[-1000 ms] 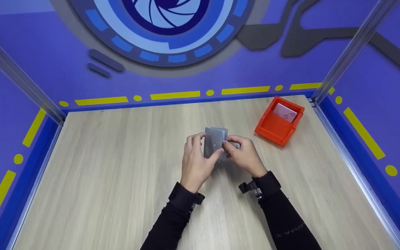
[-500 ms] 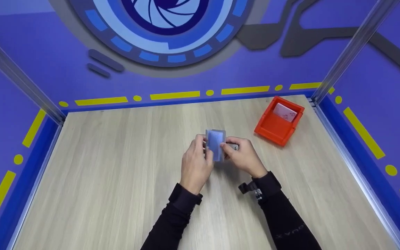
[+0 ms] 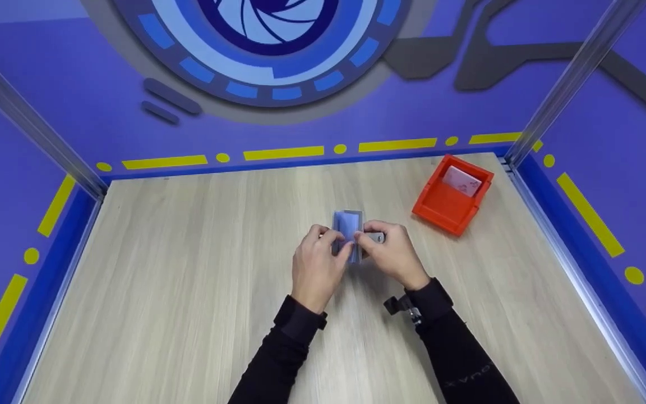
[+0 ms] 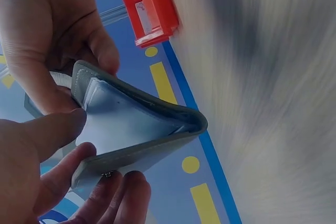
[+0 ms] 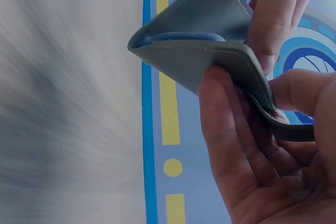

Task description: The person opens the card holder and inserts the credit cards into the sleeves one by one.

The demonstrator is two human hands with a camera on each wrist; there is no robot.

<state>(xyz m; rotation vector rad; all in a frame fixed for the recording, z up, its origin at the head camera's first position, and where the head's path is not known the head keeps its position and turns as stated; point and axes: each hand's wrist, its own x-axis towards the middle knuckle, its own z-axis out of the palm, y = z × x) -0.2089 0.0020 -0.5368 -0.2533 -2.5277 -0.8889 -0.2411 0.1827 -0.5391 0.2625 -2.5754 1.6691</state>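
Note:
A grey card holder with white stitching stands partly spread between both hands at the table's middle. Clear plastic sleeves show inside its covers in the left wrist view. My left hand holds the left cover, its fingers outside by a small metal snap and its thumb at the sleeves' edge. On the other side, my right hand grips the right cover, thumb inside and fingers behind it. The closing strap sticks out toward the right palm.
A red plastic bin stands at the back right of the wooden table. A pinkish patterned card leans inside against its back wall. Blue printed panels rise behind the table and at both sides.
The left cover has swung out to the left, exposing the clear sleeves. My left fingers and thumb have shifted down and inward on the holder; the right hand has barely moved.

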